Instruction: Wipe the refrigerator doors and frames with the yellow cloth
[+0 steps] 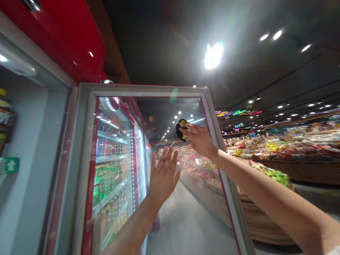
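An open glass door (159, 109) with a grey frame stands in front of me, swung out from a red upright cooler (77, 32). My left hand (163, 173) is raised to the middle of the pane with its fingers spread. It looks flat against the glass, though contact is hard to confirm. Higher and to the right, my right hand (199, 139) is closed on a small black-and-yellow cleaning pad (181, 131). The pad is at the upper right part of the pane, near the frame. My fingers cover part of it, so its exact kind is unclear.
Inside the cooler at left are dark packages (5, 122) and a green arrow label (12, 165). Through the glass, more lit coolers (114, 166) line an aisle floor (191, 219). Wooden produce stands (287, 166) spread out to the right.
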Demonstrator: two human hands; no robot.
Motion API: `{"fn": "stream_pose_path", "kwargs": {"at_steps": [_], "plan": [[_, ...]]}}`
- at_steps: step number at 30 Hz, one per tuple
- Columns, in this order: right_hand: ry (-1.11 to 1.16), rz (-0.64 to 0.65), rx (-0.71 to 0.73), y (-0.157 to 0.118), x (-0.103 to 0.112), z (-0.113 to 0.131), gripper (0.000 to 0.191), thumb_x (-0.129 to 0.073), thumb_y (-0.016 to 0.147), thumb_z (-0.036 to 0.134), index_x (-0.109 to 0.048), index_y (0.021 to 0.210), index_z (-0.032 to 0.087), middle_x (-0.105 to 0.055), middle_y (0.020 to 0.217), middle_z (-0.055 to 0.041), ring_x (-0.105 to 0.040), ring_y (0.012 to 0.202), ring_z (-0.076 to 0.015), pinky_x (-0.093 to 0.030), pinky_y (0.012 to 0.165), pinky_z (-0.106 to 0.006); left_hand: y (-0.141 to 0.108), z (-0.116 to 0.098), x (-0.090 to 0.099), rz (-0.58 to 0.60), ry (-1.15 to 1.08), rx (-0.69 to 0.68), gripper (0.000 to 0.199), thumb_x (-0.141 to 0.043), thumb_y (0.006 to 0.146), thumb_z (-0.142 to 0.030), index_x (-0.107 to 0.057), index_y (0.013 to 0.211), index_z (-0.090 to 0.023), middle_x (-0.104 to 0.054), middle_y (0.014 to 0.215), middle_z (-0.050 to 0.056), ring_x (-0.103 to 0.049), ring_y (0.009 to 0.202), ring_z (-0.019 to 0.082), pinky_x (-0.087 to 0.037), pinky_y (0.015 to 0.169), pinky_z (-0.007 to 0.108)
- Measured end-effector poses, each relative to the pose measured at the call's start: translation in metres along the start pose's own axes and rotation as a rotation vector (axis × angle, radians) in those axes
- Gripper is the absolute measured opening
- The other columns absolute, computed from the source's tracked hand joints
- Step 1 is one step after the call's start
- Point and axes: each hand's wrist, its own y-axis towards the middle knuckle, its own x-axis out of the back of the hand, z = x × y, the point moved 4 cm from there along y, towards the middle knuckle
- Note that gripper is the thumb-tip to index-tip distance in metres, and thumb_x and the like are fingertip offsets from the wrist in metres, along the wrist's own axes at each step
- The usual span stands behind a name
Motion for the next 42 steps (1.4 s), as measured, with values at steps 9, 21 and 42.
{"fn": "stream_pose_path", "kwargs": {"at_steps": [9,21,42], "plan": [[0.003,-0.118,-0.475,0.109,0.010,-0.056,0.057,-0.046,0.100,0.026,-0.040,0.155,0.015,-0.052,0.151,-0.0184,-0.055,0.122,-0.0333,-0.044,0.098,-0.045,0.116,0.064,0.016,-0.066,0.090,0.013,0.059,-0.037,0.102,-0.038,-0.033,0.157,-0.016,-0.029,0.166,0.015,-0.020,0.157,0.029,-0.007,0.126,0.062],[-0.060,-0.227,-0.607,0.110,0.029,-0.091,0.046,-0.033,0.098,0.013,-0.061,0.134,0.008,-0.066,0.120,-0.0243,-0.056,0.115,-0.0372,-0.045,0.090,-0.048,0.147,0.082,0.022,-0.082,0.091,0.082,0.063,-0.028,0.102,-0.045,-0.032,0.158,-0.017,-0.028,0.168,0.012,-0.022,0.156,0.032,-0.013,0.125,0.060],[0.089,-0.077,-0.034,0.108,-0.006,0.032,0.050,-0.048,0.096,0.034,-0.055,0.143,0.018,-0.053,0.152,-0.0107,-0.052,0.130,-0.0306,-0.042,0.106,-0.046,0.097,0.113,0.029,-0.039,0.118,0.157,0.064,-0.036,0.101,-0.042,-0.031,0.158,-0.013,-0.027,0.168,0.014,-0.018,0.157,0.030,-0.007,0.126,0.060]]}}
